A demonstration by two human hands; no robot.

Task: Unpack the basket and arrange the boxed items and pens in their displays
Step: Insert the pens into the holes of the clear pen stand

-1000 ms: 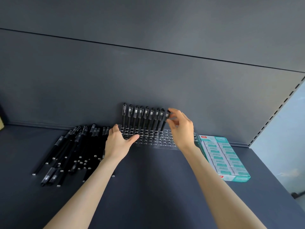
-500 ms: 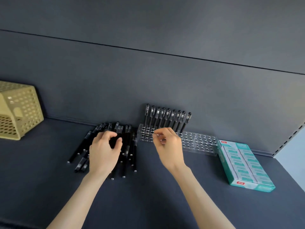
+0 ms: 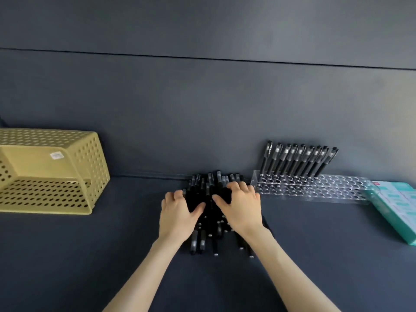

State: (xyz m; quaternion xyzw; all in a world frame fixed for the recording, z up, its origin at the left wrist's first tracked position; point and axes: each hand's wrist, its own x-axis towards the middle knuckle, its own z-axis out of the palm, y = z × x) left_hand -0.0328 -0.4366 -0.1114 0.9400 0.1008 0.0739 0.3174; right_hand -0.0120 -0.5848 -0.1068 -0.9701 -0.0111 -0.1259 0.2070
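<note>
Black pens [image 3: 201, 240] lie heaped on a dark shelf [image 3: 90, 255]. The left hand [image 3: 177, 212] and the right hand [image 3: 242, 209] press down side by side, fingers and thumbs curled round pens at the heap's middle. Just beyond, to the right, a clear pen rack [image 3: 315, 190] holds a leaning row of capped pens [image 3: 297, 161]. A teal box [image 3: 396, 210] sits at the rack's right end. A yellow perforated basket [image 3: 51, 174] lies on its side far left.

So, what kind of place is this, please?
Probably a stationery shop's shelf being stocked. A clear pen rack holds a row of black pens standing in its holes, a teal box of goods lies at its right end, and a yellow basket lies on its side.
</note>
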